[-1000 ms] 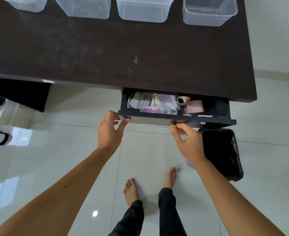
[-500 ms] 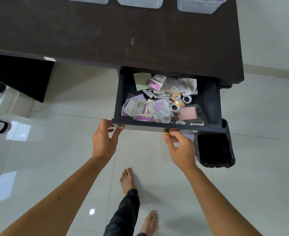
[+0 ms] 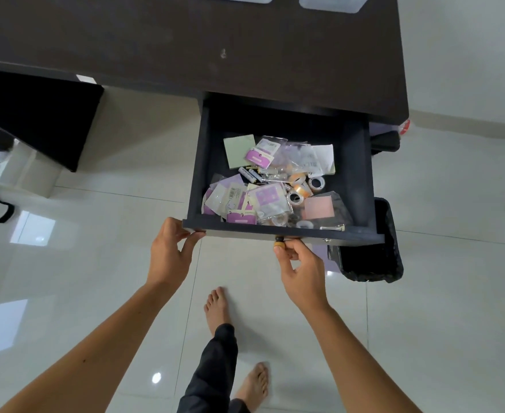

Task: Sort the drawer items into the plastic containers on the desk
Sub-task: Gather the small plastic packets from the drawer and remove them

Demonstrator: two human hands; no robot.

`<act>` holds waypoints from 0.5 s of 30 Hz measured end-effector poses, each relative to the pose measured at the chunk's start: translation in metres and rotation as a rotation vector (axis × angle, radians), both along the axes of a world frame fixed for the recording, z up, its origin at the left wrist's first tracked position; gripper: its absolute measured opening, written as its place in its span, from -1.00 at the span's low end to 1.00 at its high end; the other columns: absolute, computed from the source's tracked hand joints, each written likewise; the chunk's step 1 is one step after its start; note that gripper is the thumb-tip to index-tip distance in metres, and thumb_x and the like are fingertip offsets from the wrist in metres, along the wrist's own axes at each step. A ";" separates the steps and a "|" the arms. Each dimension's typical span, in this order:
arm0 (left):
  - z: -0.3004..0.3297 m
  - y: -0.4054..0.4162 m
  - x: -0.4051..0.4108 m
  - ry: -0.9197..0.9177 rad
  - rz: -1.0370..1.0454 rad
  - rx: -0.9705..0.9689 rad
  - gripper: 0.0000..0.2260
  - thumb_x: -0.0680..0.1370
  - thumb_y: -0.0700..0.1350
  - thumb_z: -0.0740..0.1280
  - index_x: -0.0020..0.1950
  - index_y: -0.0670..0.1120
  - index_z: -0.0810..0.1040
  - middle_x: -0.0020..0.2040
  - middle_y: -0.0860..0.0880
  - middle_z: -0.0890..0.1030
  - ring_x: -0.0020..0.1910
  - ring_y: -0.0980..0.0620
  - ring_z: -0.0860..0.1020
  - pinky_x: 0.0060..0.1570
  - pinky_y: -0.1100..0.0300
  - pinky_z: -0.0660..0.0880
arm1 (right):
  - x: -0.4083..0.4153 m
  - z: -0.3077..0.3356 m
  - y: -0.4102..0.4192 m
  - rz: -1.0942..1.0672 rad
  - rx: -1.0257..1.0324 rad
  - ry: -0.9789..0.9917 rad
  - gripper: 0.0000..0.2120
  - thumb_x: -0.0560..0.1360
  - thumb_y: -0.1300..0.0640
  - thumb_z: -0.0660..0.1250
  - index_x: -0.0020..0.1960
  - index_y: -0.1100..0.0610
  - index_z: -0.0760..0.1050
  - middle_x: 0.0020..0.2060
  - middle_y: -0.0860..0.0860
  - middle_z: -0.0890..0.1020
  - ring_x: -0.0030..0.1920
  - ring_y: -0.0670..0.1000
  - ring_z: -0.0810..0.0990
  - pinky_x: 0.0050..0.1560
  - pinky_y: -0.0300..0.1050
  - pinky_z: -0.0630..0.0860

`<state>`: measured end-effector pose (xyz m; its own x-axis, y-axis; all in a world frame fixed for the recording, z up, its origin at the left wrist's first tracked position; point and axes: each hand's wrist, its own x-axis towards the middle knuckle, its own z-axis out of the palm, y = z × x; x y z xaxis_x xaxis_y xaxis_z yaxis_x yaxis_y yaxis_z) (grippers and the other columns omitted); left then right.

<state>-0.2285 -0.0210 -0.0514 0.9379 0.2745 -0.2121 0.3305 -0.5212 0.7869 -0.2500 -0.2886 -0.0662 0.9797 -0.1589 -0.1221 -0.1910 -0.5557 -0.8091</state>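
The left hand (image 3: 168,257) is gripping the drawer (image 3: 355,180) front's nine o'clock corner; the right hand (image 3: 302,269) is pinching its knob (image 3: 278,242).

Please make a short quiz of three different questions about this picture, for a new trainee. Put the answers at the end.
1. True or false: the drawer is pulled open.
2. Multiple choice: what does the right hand pinch? A) a roll of tape B) the drawer knob C) a battery
3. Fill in: the left hand holds the drawer front at its ____ corner.

Key
1. True; packets, tape rolls and batteries lie inside.
2. B
3. left
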 end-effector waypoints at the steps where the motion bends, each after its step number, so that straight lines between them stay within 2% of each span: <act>1: -0.001 -0.001 -0.005 0.000 -0.006 0.001 -0.78 0.60 -0.11 0.44 0.05 -0.13 0.41 0.03 -0.02 0.69 0.02 0.01 0.65 -0.06 0.21 0.54 | -0.004 0.000 -0.001 -0.003 0.001 -0.002 -0.86 0.63 0.05 0.43 0.10 0.10 0.68 -0.10 -0.10 0.74 -0.08 -0.08 0.68 -0.12 -0.18 0.59; 6: -0.003 -0.004 -0.012 -0.020 0.010 -0.004 -0.80 0.62 -0.12 0.43 0.10 -0.14 0.43 0.06 -0.03 0.66 0.02 -0.04 0.65 0.04 0.06 0.62 | -0.006 0.003 -0.003 0.026 -0.005 0.030 -0.83 0.63 0.02 0.43 0.14 0.09 0.68 -0.08 -0.12 0.74 -0.07 -0.15 0.66 -0.11 -0.30 0.54; 11: -0.006 0.000 -0.013 0.021 -0.003 -0.007 -0.78 0.61 -0.09 0.42 0.14 -0.13 0.44 0.09 -0.02 0.65 0.10 -0.08 0.66 0.10 0.00 0.63 | -0.006 0.002 -0.005 0.064 -0.015 0.047 -0.85 0.63 0.04 0.44 0.14 0.07 0.69 -0.10 -0.18 0.73 -0.06 -0.28 0.65 -0.07 -0.49 0.48; 15: -0.003 -0.005 -0.017 0.065 0.035 -0.059 -0.67 0.60 0.04 0.40 0.27 -0.08 0.45 0.21 -0.05 0.63 0.20 -0.08 0.63 0.15 -0.01 0.61 | -0.014 0.001 -0.006 0.076 0.024 0.074 -0.83 0.65 0.09 0.41 0.22 0.07 0.67 -0.03 -0.21 0.76 0.01 -0.20 0.71 0.07 -0.42 0.54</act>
<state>-0.2458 -0.0258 -0.0545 0.9117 0.2927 -0.2885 0.3990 -0.4620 0.7921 -0.2637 -0.2948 -0.0649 0.9770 -0.0807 -0.1972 -0.2086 -0.5512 -0.8079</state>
